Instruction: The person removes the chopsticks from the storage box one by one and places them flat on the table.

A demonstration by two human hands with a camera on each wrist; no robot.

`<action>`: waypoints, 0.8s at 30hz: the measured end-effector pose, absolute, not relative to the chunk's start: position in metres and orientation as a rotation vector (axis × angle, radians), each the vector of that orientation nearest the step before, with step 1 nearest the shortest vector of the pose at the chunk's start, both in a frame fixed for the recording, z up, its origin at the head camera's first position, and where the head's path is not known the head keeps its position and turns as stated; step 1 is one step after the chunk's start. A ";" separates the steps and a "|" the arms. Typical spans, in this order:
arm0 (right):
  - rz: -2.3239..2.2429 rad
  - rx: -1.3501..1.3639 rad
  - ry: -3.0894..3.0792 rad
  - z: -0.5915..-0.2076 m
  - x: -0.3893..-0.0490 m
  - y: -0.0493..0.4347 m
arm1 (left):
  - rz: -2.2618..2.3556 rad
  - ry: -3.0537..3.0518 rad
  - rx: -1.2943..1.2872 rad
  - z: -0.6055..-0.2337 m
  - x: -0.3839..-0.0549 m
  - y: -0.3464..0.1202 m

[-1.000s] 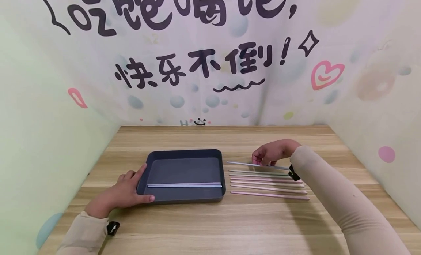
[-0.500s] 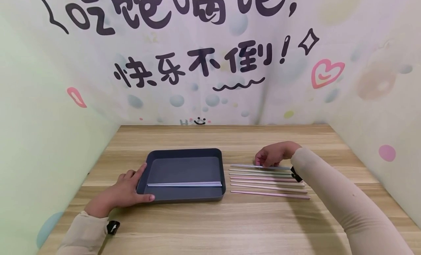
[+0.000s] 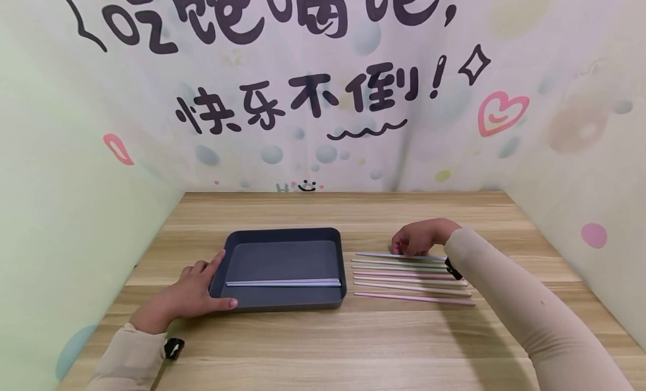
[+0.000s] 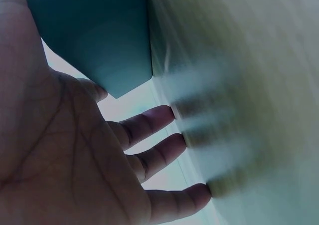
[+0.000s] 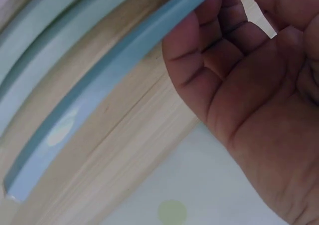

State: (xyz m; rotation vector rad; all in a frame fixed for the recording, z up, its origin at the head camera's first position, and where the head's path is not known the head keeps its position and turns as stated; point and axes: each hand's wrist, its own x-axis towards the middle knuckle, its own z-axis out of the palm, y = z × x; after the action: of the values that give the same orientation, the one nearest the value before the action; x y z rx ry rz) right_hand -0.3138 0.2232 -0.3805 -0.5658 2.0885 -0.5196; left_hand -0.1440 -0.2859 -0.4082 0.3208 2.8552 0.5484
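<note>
My left hand [image 3: 194, 293] rests at the left end of a dark grey tray [image 3: 285, 259], thumb on the near rim and index finger along the left rim. In the left wrist view its other fingers stretch out with their tips near the tabletop. Two light purplish chopsticks [image 3: 282, 283] lie side by side in the tray. Beyond the tray's right side, my right hand [image 3: 421, 235] pinches a light blue chopstick [image 5: 99, 80], low beside the farthest of a row of chopsticks. Pale green chopsticks [image 5: 75, 43] run alongside it in the right wrist view.
Several green, pink and cream chopsticks [image 3: 404, 284] lie in a row right of the tray, the nearest pink one [image 3: 414, 299] slightly apart. They stand on a wooden table [image 3: 313, 346]. A printed wall cloth [image 3: 303, 155] hangs behind; side walls flank the table.
My right hand has brought the blue chopstick slightly nearer and to the right, closer to the row, over the last second. The left hand and the tray have stayed put.
</note>
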 end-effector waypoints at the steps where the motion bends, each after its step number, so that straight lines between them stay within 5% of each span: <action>1: -0.521 -0.570 2.089 -0.381 -0.314 0.223 | 0.546 2.856 0.322 -0.408 -0.144 -0.286; 24: -0.507 -0.639 2.088 -0.385 -0.317 0.225 | 0.539 2.860 0.321 -0.407 -0.144 -0.285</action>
State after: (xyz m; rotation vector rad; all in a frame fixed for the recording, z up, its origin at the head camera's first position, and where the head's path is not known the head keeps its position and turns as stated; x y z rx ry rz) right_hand -0.3171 0.2253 -0.3850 -0.6391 2.0885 -0.5069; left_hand -0.1439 -0.2846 -0.4071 0.3209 2.8599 0.5387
